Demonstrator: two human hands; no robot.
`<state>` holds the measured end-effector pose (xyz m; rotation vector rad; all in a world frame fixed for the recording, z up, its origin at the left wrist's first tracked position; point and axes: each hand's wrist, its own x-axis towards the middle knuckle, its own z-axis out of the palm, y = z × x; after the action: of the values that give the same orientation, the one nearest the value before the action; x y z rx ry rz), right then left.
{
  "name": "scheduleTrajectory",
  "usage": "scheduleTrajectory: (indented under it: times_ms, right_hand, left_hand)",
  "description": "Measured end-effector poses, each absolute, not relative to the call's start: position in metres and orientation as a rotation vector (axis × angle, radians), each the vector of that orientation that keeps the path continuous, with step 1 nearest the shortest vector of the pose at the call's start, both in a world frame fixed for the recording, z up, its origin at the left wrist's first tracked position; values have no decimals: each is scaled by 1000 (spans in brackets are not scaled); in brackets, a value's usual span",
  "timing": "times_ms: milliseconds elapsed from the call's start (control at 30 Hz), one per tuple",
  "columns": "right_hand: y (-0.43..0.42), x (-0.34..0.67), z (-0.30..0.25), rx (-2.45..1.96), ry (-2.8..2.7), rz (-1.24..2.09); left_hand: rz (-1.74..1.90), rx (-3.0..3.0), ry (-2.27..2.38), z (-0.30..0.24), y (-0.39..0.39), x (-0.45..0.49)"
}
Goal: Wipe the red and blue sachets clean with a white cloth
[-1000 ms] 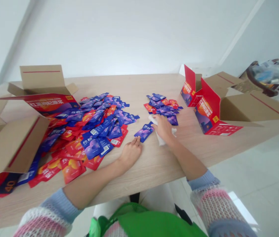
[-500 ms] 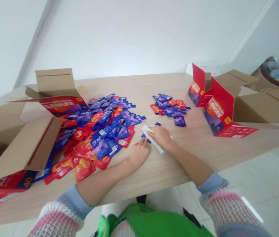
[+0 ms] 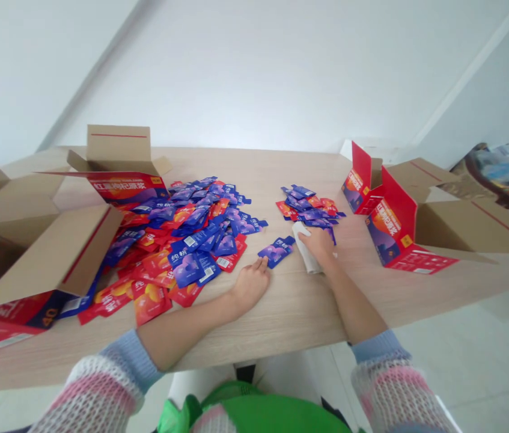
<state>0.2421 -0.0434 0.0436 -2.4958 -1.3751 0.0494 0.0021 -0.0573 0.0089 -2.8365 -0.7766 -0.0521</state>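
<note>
Two piles on your wooden table [image 3: 281,300]. Large sachet heap [image 3: 182,234], centre-left, spilling from the open cardboard boxes [image 3: 33,240]. Small pile [image 3: 308,207], centre-right, by the red cartons [image 3: 389,225]. Your left hand [image 3: 249,285] lies flat and unclenched, fingertips steadying a lone blue sachet [image 3: 276,251]. Your right hand [image 3: 320,242] clutches a white cloth [image 3: 306,260], bunched against the tabletop.

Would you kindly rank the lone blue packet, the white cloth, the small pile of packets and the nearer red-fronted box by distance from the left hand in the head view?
1. lone blue packet, at the fingertips of the left hand.
2. white cloth, to its right, under the right hand.
3. small pile of packets, farther back and right.
4. red-fronted box, far right.
</note>
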Motion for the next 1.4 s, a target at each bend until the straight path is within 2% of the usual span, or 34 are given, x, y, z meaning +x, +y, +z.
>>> scheduleTrajectory:
  times_ms: [233, 467, 700, 1000, 1400]
  right_hand:
    - [-51, 210, 44, -2095, -1744, -16]
    - [-47, 186, 29, -2141, -1996, 126]
    - [-52, 190, 35, -1908, -2233, 237]
    - [-48, 234, 35, -1630, -2234, 864]
    - [-60, 232, 49, -1666, -2269, 1055]
  left_hand:
    - [-134, -2855, -798, 7, -56, 1]
    - [-124, -2889, -794, 11, -56, 1]
    - [-242, -2906, -784, 7, -54, 0]
    - [-166, -2927, -740, 4, -55, -2]
    - [11, -2990, -852, 18, -65, 9]
